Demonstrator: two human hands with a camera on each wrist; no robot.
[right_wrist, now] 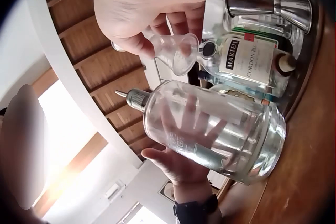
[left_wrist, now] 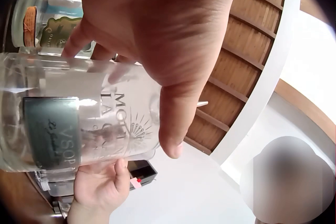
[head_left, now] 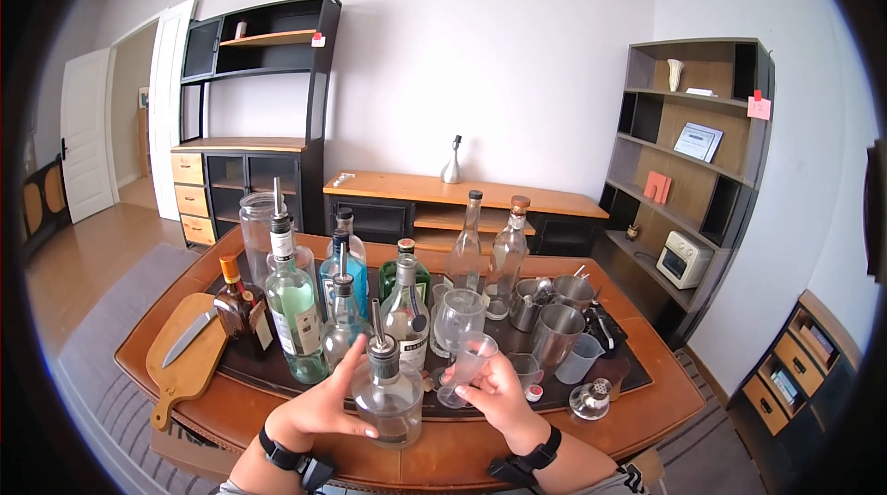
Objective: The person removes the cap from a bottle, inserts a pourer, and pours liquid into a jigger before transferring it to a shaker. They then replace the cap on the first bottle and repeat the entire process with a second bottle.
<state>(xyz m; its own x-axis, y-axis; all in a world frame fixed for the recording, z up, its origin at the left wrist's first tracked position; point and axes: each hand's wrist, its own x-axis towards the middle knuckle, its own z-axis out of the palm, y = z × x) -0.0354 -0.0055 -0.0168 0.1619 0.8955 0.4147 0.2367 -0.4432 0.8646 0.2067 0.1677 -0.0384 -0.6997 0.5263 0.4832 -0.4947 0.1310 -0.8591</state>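
Clear glass bottle (head_left: 393,410), broad and straight-sided with rounded shoulders, stands upright near the close edge of a brown leather-topped table (head_left: 453,465), between a person's hands. Fitted in its short neck is a slim metal pourer (head_left: 377,332), spout angled up. Its dark gray-green label (left_wrist: 51,132) carries pale lettering reading "VSOP," with gray lettering and a rayed emblem printed on the glass above. The hands show through its transparent walls, and the base looks thick; how much liquid it holds cannot be told.

The left hand (head_left: 319,410) is beside the bottle, fingers spread and gripping nothing; whether they touch the glass is unclear. The right hand (head_left: 499,393) pinches a small clear measuring cup (head_left: 476,354), flared at the mouth, between thumb and fingers. Just behind are a stemmed goblet (head_left: 459,312) and a white-labeled Martell bottle (right_wrist: 247,60), while metal shaker cups (head_left: 558,340) stand toward the right.
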